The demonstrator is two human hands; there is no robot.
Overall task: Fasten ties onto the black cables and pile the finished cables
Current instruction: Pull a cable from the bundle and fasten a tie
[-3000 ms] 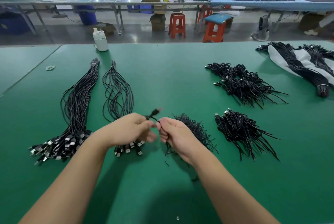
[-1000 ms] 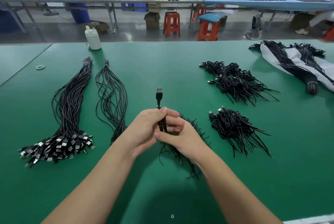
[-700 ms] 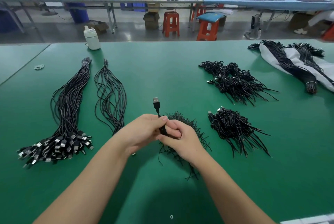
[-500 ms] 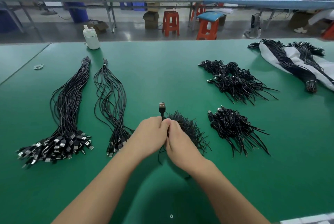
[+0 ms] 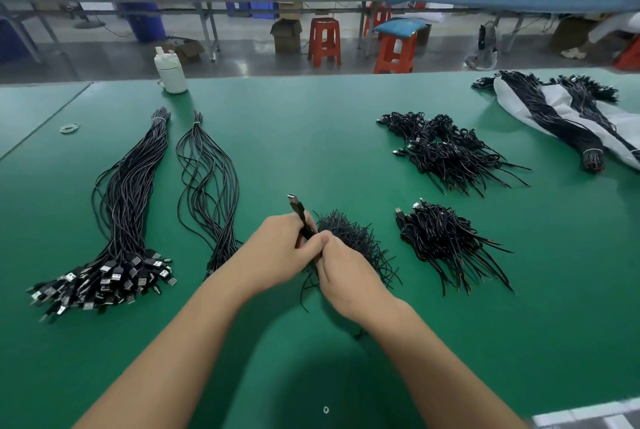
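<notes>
Where both grips meet, left hand (image 5: 277, 252) and right hand (image 5: 341, 269) pinching cable (image 5: 300, 215), tie hidden.

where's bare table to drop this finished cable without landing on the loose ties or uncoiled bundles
Bare mat lies between the thin bundle and the far coiled pile, and right of the near coiled pile. It is crowded around both hands, left hand and right hand, over the ties.

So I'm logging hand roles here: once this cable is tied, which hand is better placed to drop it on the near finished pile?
Probably the right hand. The near finished pile lies on its side, and the left hand would have to cross over. Both hands grip the cable now.
</notes>
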